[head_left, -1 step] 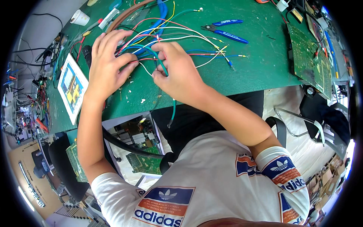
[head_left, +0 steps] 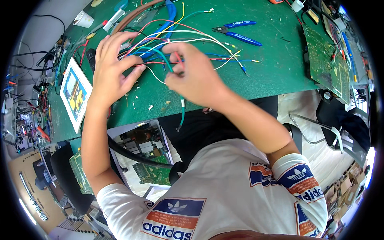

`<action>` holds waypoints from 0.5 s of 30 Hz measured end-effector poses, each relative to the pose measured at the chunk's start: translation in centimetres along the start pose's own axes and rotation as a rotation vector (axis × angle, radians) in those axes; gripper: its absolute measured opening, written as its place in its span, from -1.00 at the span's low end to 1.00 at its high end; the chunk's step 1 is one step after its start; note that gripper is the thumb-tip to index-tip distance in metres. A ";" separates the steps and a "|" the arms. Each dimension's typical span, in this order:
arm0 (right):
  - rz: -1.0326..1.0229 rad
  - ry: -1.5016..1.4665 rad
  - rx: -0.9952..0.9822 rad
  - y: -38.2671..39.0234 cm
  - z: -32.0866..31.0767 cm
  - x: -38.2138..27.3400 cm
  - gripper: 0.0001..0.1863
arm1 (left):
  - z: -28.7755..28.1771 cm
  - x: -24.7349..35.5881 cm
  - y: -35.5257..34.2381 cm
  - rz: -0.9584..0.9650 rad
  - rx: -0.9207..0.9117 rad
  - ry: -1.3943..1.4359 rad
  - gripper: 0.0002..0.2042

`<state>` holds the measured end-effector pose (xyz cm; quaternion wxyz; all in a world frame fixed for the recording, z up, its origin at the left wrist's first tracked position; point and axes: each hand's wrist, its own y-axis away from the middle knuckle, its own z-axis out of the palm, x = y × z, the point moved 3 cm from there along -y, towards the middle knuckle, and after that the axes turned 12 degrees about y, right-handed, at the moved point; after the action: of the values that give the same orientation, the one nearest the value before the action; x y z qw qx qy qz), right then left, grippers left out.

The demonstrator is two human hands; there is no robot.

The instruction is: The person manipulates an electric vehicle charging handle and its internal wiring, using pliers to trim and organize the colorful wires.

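My left hand (head_left: 114, 70) curls over a bundle of thin coloured wires (head_left: 154, 38), which come out between its bent fingers. Its thumb and index finger lie close to a white and a red wire. A thick green wire (head_left: 163, 56) loops from the bundle into my right hand (head_left: 195, 76), which is closed around it and slightly blurred. The green wire's end, with a white sleeve (head_left: 183, 103) on it, hangs past the table's near edge. A short stretch of red wire (head_left: 179, 59) shows at my right fingers. Their exact grip is partly hidden.
Blue-handled cutters (head_left: 242, 35) lie spread on the green table (head_left: 276, 72). Brown and blue cables (head_left: 172, 12) run in from the far edge. A circuit board (head_left: 326, 66) is at the right, a printed picture card (head_left: 76, 94) and paper cup (head_left: 83, 19) at the left.
My right hand has shifted a little to the right and turned. More red wire shows at its fingers, and the green wire's white sleeve has come into view below it. The left hand stays nearly still.
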<state>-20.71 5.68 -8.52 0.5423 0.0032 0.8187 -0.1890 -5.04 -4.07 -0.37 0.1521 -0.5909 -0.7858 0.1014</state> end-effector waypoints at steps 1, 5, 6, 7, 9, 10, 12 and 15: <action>0.117 -0.117 -0.118 -0.2 -1.7 -0.1 -0.47 | -0.1 -0.1 0.1 -0.004 0.020 0.028 -0.87; 0.097 0.116 -0.321 -1.4 -8.9 -1.2 -0.46 | -0.2 -0.2 0.5 0.001 0.038 0.077 -0.89; -0.008 0.270 -0.314 -1.9 -10.5 -1.5 -0.47 | -0.2 -0.4 0.6 0.003 0.024 0.087 -0.85; -0.113 0.423 -0.306 -2.5 -12.0 -1.7 -0.48 | -0.1 -0.6 0.7 0.001 0.022 0.104 -0.86; -0.343 0.716 -0.383 -4.4 -14.5 -1.2 -0.56 | 0.1 -0.8 0.3 0.010 0.014 0.142 -0.86; -0.270 0.746 -0.450 -5.2 -15.2 -1.3 -0.72 | 0.1 -1.0 0.3 0.005 0.030 0.171 -0.86; -0.359 0.787 -0.388 -6.1 -16.3 -0.4 -0.86 | 0.0 -1.2 0.1 0.004 0.059 0.225 -0.87; -0.664 0.937 -0.155 -7.5 -15.0 5.4 -0.64 | 0.1 -1.7 0.2 -0.080 0.138 0.312 -0.86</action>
<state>-37.83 2.32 -5.86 0.0322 -0.2104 0.9399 -0.2669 -4.48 -5.69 -0.75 0.3163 -0.5558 -0.7668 0.0561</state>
